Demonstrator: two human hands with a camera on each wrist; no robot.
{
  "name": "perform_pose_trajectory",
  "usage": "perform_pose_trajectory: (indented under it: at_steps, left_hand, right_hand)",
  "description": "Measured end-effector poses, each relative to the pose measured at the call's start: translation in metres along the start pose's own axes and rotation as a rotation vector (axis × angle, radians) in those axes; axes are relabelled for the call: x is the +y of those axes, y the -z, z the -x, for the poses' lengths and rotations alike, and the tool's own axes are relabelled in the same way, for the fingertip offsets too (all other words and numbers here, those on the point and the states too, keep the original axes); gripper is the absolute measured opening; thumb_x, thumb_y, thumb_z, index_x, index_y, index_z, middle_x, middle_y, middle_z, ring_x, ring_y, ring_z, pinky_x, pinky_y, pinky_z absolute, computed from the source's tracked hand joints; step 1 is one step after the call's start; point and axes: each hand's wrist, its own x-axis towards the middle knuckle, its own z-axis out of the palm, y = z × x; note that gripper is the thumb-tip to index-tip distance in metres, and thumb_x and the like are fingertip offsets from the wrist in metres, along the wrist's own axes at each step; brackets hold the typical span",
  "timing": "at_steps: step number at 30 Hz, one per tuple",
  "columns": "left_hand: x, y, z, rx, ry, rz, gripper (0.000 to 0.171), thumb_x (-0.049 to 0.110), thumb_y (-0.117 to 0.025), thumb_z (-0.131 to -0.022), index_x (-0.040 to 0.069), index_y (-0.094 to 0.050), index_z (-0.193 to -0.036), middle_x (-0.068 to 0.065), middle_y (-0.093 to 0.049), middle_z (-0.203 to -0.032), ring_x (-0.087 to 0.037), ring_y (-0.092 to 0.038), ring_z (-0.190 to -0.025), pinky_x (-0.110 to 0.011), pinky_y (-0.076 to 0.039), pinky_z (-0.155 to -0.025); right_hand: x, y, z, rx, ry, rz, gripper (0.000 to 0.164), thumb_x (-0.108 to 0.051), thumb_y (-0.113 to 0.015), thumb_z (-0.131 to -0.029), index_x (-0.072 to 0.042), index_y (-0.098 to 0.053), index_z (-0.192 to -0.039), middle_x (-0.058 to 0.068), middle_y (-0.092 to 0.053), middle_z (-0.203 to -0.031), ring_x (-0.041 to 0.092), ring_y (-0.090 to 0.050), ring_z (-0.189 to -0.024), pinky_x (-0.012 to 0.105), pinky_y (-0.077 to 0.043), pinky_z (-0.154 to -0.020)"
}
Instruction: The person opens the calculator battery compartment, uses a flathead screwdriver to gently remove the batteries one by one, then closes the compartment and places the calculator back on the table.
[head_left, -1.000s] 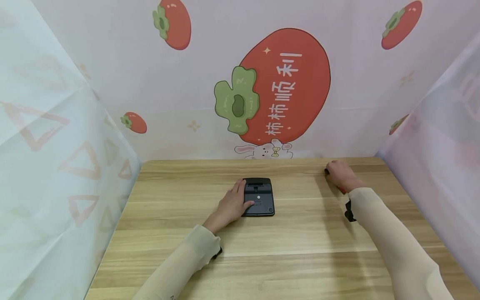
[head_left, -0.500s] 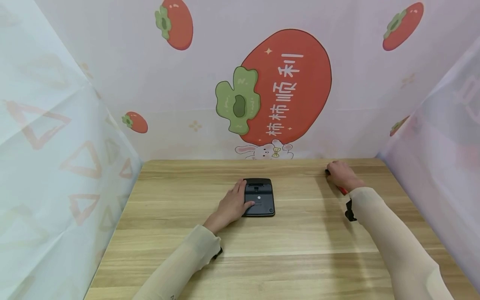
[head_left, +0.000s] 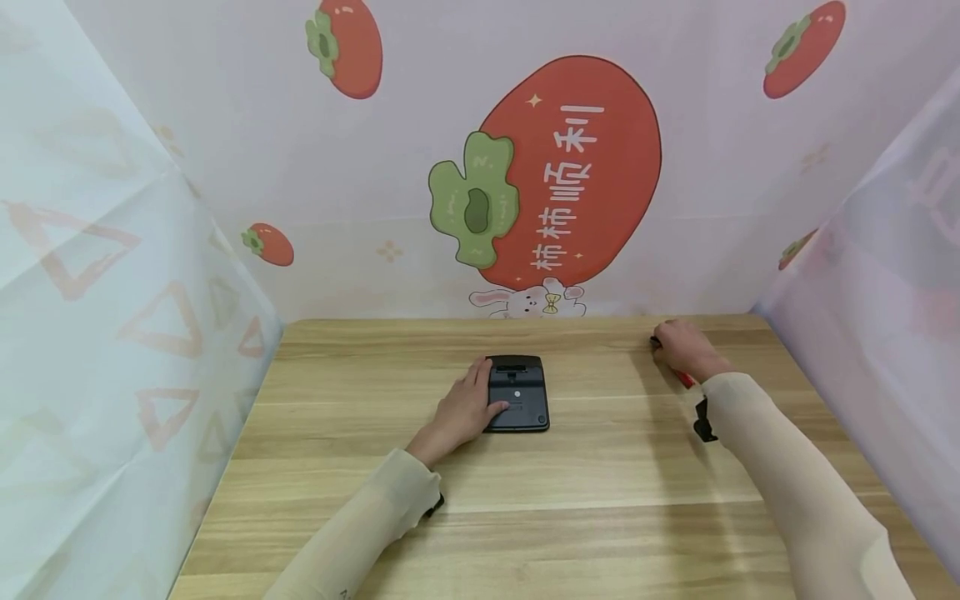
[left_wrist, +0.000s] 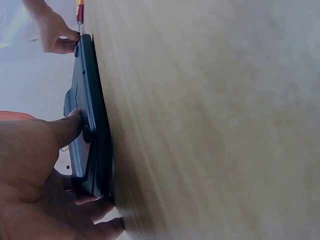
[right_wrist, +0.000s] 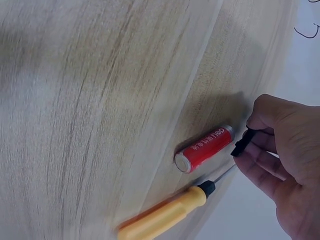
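A black calculator (head_left: 528,396) lies back side up on the table, an open slot near its far edge. My left hand (head_left: 463,408) holds its left side, the thumb on the back and the fingers at the edge of the black body (left_wrist: 92,105). Farther right, my right hand (head_left: 681,348) pinches a small black plastic battery cover (right_wrist: 243,142) between thumb and fingers. Beside that hand in the right wrist view lie a red battery (right_wrist: 204,149) and a yellow-handled screwdriver (right_wrist: 165,215). The screwdriver's tip is hidden near the fingers.
The wooden table (head_left: 570,517) runs back to a wall sheet (head_left: 360,183) printed with persimmons. White sheets hang along the left and right sides. A strap with a black fitting (head_left: 705,421) sits at the right wrist.
The right wrist and sleeve have shifted very slightly to the right. The left hand and the calculator stay where they were.
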Motion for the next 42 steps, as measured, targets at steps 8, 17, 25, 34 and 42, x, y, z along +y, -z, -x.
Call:
perform_pose_trajectory:
  at_steps: [8,17,25,34,42]
  left_hand:
    - [-0.001,-0.001,-0.001,0.004,-0.007,-0.005,0.083,0.042,-0.066,-0.106,0.005,-0.025,-0.167,-0.015,-0.023,-0.174,-0.044,-0.046,-0.147,-0.054,-0.038,-0.122]
    - [-0.001,-0.001,-0.001,0.000,-0.013,-0.004,0.083,0.041,-0.066,-0.106,0.003,-0.025,-0.167,-0.016,-0.023,-0.174,-0.040,-0.043,-0.150,-0.052,-0.033,-0.125]
    - [-0.001,-0.001,-0.001,0.002,-0.010,0.000,0.083,0.041,-0.066,-0.106,0.004,-0.025,-0.167,-0.015,-0.023,-0.175,-0.040,-0.043,-0.151,-0.053,-0.033,-0.125]
    - [-0.001,0.000,0.001,-0.001,-0.006,0.013,0.083,0.042,-0.066,-0.106,0.005,-0.025,-0.167,-0.015,-0.022,-0.175,-0.045,-0.043,-0.149,-0.057,-0.039,-0.120]
    - [-0.002,-0.001,0.000,0.005,-0.008,0.015,0.083,0.041,-0.067,-0.105,0.005,-0.026,-0.167,-0.015,-0.023,-0.174,-0.047,-0.046,-0.146,-0.059,-0.044,-0.116]
  right_hand:
    - [0.000,0.003,0.002,-0.013,0.005,-0.004,0.005,0.002,-0.070,-0.093,0.004,-0.068,-0.090,0.018,-0.064,-0.084,0.026,-0.055,-0.069,0.041,-0.047,-0.063]
    - [-0.006,0.003,0.004,0.027,0.054,0.058,0.014,-0.001,-0.073,-0.095,0.010,-0.071,-0.102,0.022,-0.067,-0.092,0.034,-0.067,-0.078,0.052,-0.059,-0.073]
    - [-0.013,0.003,0.004,0.035,0.075,0.078,0.012,-0.001,-0.075,-0.096,0.008,-0.071,-0.103,0.018,-0.066,-0.092,0.034,-0.067,-0.081,0.053,-0.058,-0.076]
    - [-0.020,0.005,0.003,0.038,0.087,0.054,0.018,-0.003,-0.074,-0.095,0.009,-0.071,-0.108,0.018,-0.066,-0.094,0.032,-0.067,-0.081,0.051,-0.059,-0.075]
    - [-0.027,0.005,0.001,0.079,0.133,0.074,0.016,-0.003,-0.076,-0.096,0.008,-0.073,-0.107,0.017,-0.066,-0.093,0.033,-0.068,-0.082,0.052,-0.059,-0.076]
